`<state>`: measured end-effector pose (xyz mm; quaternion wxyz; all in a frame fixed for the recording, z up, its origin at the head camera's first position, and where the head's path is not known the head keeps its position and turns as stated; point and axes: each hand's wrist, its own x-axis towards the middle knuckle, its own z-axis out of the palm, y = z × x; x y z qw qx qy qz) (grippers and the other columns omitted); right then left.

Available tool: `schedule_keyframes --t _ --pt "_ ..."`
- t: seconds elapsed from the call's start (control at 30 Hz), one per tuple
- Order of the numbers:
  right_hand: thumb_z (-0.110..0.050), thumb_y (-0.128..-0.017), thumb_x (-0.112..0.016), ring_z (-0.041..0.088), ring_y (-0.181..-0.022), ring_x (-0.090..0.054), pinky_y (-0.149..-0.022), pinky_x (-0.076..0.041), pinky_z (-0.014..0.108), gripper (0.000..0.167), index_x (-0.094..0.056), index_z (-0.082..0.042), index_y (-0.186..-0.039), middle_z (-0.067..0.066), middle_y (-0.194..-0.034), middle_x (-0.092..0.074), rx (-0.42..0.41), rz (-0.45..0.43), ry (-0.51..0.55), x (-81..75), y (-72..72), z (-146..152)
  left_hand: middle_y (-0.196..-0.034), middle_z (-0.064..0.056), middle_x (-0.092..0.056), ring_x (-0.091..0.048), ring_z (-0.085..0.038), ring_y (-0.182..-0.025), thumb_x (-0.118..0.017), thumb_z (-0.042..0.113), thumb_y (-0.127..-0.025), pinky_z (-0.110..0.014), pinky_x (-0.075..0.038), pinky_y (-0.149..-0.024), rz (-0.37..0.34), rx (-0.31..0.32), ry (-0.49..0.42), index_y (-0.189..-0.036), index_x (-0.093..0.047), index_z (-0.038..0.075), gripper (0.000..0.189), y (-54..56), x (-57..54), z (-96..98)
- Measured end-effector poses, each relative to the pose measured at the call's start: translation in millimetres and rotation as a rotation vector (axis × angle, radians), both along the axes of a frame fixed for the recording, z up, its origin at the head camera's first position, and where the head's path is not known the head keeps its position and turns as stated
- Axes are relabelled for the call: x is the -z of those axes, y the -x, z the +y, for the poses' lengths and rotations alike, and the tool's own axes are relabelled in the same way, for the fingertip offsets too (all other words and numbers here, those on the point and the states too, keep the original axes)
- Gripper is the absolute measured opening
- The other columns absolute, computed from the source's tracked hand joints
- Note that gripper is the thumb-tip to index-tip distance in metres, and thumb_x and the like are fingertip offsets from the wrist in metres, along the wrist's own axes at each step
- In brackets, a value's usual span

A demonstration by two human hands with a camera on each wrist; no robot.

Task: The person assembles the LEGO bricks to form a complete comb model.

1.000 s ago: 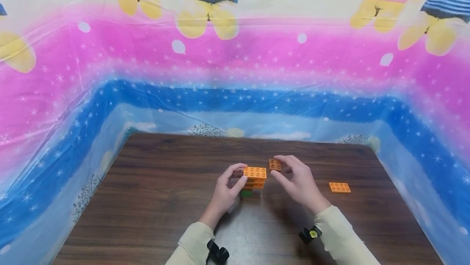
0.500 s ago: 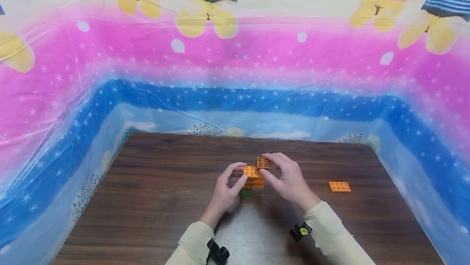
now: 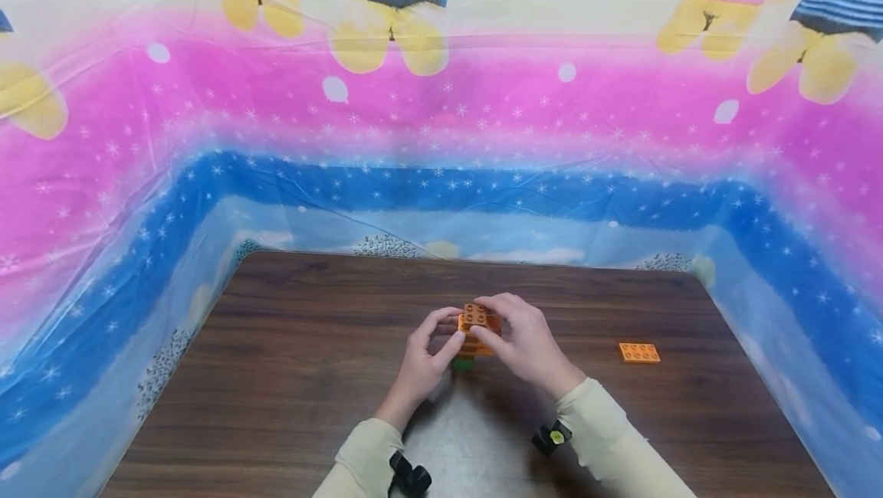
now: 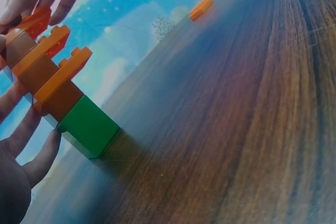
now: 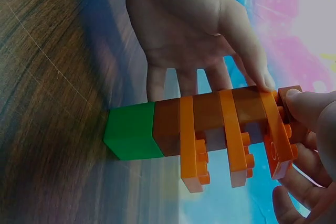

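A tower of toy building bricks stands upright on the table, with a green brick (image 5: pixel 131 130) at its foot. Above that, brown bricks (image 4: pixel 39 73) alternate with flat orange bricks (image 5: pixel 236 145) that jut out to one side. My left hand (image 3: pixel 426 354) steadies the tower from the left, its thumb at the top orange brick and its fingers along the far side. Between thumb and fingers, my right hand (image 3: pixel 530 343) pinches a small brown brick (image 3: pixel 474 314) at the left end of the top orange brick. Whether its studs are fully pressed down cannot be seen.
A loose flat orange brick (image 3: pixel 639 353) lies to the right on the dark wooden table (image 3: pixel 310 314). A printed cloth (image 3: pixel 441 191) hangs around the table's back and sides.
My right hand has moved left with the small brown brick, from beside the tower to the left part of its top. The left hand has stayed in place on the tower.
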<state>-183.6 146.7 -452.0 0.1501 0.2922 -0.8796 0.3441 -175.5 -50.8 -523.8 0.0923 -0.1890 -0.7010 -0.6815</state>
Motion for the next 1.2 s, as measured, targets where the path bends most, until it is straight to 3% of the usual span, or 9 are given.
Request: schedule_keyframes --t 0.07,0.17,0.3,0.43,0.83,1.2 --pt "-0.022 -0.095 -0.080 0.012 -0.098 -0.066 -0.081 -0.058 0.037 0.037 -0.070 -0.011 -0.130 0.000 -0.116 -0.071 0.000 0.001 -0.003 -0.3 0.0 -0.7 -0.127 -0.023 -0.065 -0.063 -0.045 -0.117 -0.062 0.002 -0.103 -0.066 -0.053 -0.093 0.003 -0.002 -0.002 -0.138 -0.060 0.005 0.036 4.0 8.1 0.5" --pt "-0.021 -0.095 -0.080 0.013 -0.098 -0.066 -0.079 -0.059 0.040 0.037 -0.071 -0.010 -0.129 0.001 -0.115 -0.071 -0.006 0.001 -0.001 0.5 1.0 -1.3 -0.128 -0.020 -0.066 -0.064 -0.043 -0.117 -0.063 0.002 -0.102 -0.064 -0.054 -0.093 0.010 -0.001 -0.012 -0.138 -0.061 0.008 0.036 4.8 10.5 0.7" --pt "-0.020 -0.095 -0.081 0.014 -0.097 -0.067 -0.076 -0.060 0.043 0.037 -0.071 -0.007 -0.128 0.003 -0.115 -0.071 -0.019 0.009 0.002 2.0 2.6 -1.4 -0.126 -0.016 -0.067 -0.065 -0.039 -0.116 -0.064 0.005 -0.103 -0.061 -0.055 -0.093 0.020 0.003 -0.008 -0.137 -0.062 0.012 0.035 4.3 10.0 -0.3" --pt "-0.021 -0.095 -0.081 0.014 -0.099 -0.067 -0.077 -0.059 0.038 0.036 -0.072 -0.008 -0.127 0.002 -0.114 -0.071 -0.031 0.021 -0.004 2.8 4.0 -1.0 -0.126 -0.013 -0.068 -0.066 -0.035 -0.116 -0.065 0.010 -0.104 -0.058 -0.056 -0.093 0.025 0.005 0.000 -0.137 -0.063 0.015 0.034 4.4 9.7 -1.1" --pt "-0.022 -0.097 -0.078 0.015 -0.102 -0.067 -0.079 -0.059 0.036 0.033 -0.073 -0.009 -0.127 0.001 -0.114 -0.070 -0.077 0.025 -0.019 -0.7 5.7 -1.0 -0.127 -0.011 -0.069 -0.067 -0.031 -0.115 -0.065 0.011 -0.104 -0.051 -0.058 -0.093 0.037 0.004 0.014 -0.137 -0.063 0.016 0.034 4.6 9.0 -1.7" --pt "-0.022 -0.097 -0.079 0.013 -0.098 -0.068 -0.077 -0.059 0.033 0.033 -0.072 -0.010 -0.127 0.001 -0.113 -0.070 -0.059 -0.005 -0.025 0.0 4.9 -2.8 -0.129 -0.011 -0.068 -0.066 -0.033 -0.117 -0.065 0.011 -0.104 -0.060 -0.053 -0.099 0.024 0.010 0.029 -0.138 -0.062 0.017 0.035 5.5 9.1 -3.3"
